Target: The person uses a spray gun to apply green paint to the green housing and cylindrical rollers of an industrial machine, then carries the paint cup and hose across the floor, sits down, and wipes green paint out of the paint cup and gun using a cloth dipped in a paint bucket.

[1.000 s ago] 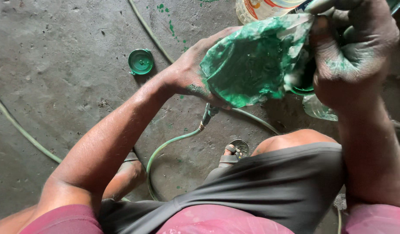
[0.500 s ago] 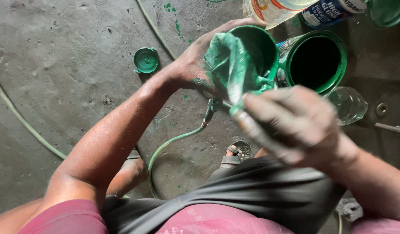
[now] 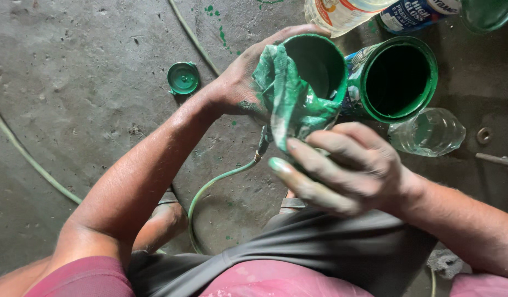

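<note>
My left hand [image 3: 240, 82] grips a small green paint-covered cup [image 3: 315, 61], open mouth facing up, held above the floor. A green-stained cloth [image 3: 290, 102] hangs over the cup's near rim and down its side. My right hand [image 3: 342, 165], smeared with green paint, is closed on the lower end of the cloth just below the cup. An open paint can [image 3: 397, 77] with a dark green inside stands right beside the cup on the concrete floor.
A green lid [image 3: 183, 77] lies on the floor to the left. A clear plastic bottle [image 3: 427, 132] lies by the can, with another bottle [image 3: 342, 12] and a tin [image 3: 416, 14] at the top. A thin green hose [image 3: 218, 181] curves past my foot.
The cloth was spread wide over the cup; now it is bunched and hanging from the rim. My right hand came down from above the cup to below it, uncovering the open paint can.
</note>
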